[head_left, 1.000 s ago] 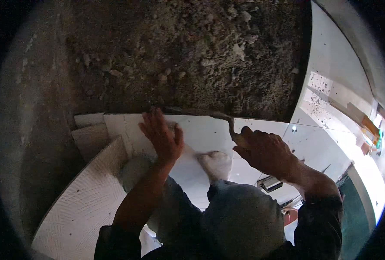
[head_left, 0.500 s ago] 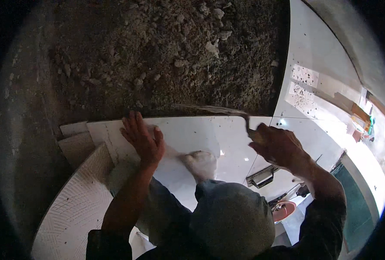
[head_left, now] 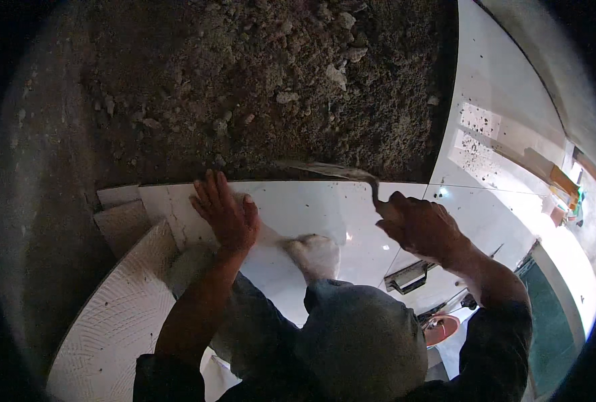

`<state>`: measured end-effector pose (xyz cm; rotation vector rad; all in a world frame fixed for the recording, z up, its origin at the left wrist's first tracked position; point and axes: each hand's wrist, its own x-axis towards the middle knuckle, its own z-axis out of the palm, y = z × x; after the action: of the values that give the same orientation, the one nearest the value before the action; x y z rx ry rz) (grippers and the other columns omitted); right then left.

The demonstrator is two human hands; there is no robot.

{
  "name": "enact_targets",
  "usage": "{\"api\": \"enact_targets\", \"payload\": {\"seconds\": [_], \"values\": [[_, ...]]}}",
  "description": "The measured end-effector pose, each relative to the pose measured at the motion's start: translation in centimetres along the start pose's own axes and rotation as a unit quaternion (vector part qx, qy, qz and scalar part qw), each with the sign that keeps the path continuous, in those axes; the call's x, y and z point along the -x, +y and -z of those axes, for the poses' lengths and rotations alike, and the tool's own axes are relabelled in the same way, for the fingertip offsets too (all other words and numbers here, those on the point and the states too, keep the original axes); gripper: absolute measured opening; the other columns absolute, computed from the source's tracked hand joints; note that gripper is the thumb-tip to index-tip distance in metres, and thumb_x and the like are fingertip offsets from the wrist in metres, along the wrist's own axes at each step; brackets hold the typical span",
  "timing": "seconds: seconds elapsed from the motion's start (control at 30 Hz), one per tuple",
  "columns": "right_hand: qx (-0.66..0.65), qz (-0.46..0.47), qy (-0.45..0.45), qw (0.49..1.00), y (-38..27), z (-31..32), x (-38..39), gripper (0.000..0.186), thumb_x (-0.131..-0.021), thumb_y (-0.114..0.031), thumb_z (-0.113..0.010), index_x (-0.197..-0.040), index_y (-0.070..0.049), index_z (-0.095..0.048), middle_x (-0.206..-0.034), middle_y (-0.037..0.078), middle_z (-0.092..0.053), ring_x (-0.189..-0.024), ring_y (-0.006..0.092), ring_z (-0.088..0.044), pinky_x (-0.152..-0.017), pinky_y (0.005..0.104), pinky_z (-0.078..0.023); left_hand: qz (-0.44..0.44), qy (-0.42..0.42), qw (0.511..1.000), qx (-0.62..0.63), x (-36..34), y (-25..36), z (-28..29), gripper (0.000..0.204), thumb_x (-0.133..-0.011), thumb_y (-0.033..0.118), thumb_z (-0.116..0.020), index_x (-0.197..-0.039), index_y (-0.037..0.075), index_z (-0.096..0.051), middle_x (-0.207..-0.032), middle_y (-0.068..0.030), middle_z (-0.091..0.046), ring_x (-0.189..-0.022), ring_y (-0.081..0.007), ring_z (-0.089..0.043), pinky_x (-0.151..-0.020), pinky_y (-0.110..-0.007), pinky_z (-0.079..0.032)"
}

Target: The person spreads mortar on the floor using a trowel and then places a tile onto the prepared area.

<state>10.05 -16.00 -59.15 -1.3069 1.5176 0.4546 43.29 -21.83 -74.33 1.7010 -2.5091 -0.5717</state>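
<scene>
My left hand (head_left: 223,213) rests on a glossy white tile (head_left: 291,209), its fingers slightly spread and the tips at the tile's far edge. My right hand (head_left: 424,229) is wrapped around the handle of a trowel (head_left: 338,171). The thin blade points left, lying along the seam where the tile meets a rough bed of dark, crumbly mortar (head_left: 258,107). Most of the trowel's handle is hidden by my fingers.
My foot (head_left: 315,256) is on the tile. Lower left stands a slab with combed ridges (head_left: 110,321), near broken tile pieces (head_left: 125,224). To the right are a flat tool with a black handle (head_left: 408,276), a reddish bucket (head_left: 442,329) and laid tiles scattered with crumbs (head_left: 492,157).
My right hand and the trowel have shifted slightly left, the blade still along the tile edge. My left hand stays on the tile. The whole view has shifted a little.
</scene>
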Motion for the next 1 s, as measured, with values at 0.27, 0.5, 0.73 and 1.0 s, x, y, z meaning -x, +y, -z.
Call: {"api": "enact_targets", "payload": {"seconds": [0.27, 0.5, 0.73, 1.0], "values": [[0.006, -0.032, -0.076, 0.997, -1.5, 1.6, -1.1, 0.039, -0.092, -0.039, -0.053, -0.113, -0.006, -0.046, -0.082, 0.019, -0.063, -0.077, 0.0344, -0.067, -0.069, 0.0442, -0.056, 0.009, -0.017, 1.000, -0.007, -0.1, 0.3, 0.4, 0.065, -0.096, 0.046, -0.032, -0.142, 0.001, -0.024, -0.148, -0.0234, -0.021, -0.138, -0.0468, -0.012, -0.106, -0.063, -0.005], [0.037, 0.066, -0.011, 0.997, -1.5, 1.3, -1.2, 0.034, -0.095, -0.035, -0.049, -0.110, -0.006, -0.047, -0.089, 0.017, -0.058, -0.073, 0.0291, -0.066, -0.064, 0.0411, -0.057, -0.011, 0.004, 1.000, -0.005, -0.1, 0.2, 0.3, 0.064, -0.095, 0.044, -0.033, -0.141, -0.002, -0.025, -0.147, -0.0245, -0.022, -0.137, -0.0474, -0.012, -0.106, -0.064, -0.005], [0.038, 0.112, 0.011, 0.993, -2.1, 1.8, -1.1, 0.031, -0.095, -0.031, -0.049, -0.113, -0.005, -0.046, -0.092, 0.018, -0.055, -0.070, 0.0307, -0.066, -0.059, 0.0409, -0.057, 0.003, -0.022, 0.999, -0.033, -0.1, 0.3, 0.7, 0.064, -0.095, 0.041, -0.036, -0.141, -0.003, -0.024, -0.148, -0.0247, -0.020, -0.137, -0.0479, -0.011, -0.106, -0.065, -0.005], [-0.008, -0.028, -0.086, 0.996, -1.9, 2.0, -1.6, 0.039, -0.093, -0.039, -0.051, -0.115, -0.007, -0.046, -0.087, 0.019, -0.062, -0.075, 0.0334, -0.067, -0.064, 0.0444, -0.056, -0.014, -0.001, 1.000, -0.015, -0.1, 0.2, 0.3, 0.064, -0.095, 0.041, -0.035, -0.142, -0.002, -0.023, -0.148, -0.0242, -0.019, -0.137, -0.0472, -0.011, -0.107, -0.064, -0.005]]}}
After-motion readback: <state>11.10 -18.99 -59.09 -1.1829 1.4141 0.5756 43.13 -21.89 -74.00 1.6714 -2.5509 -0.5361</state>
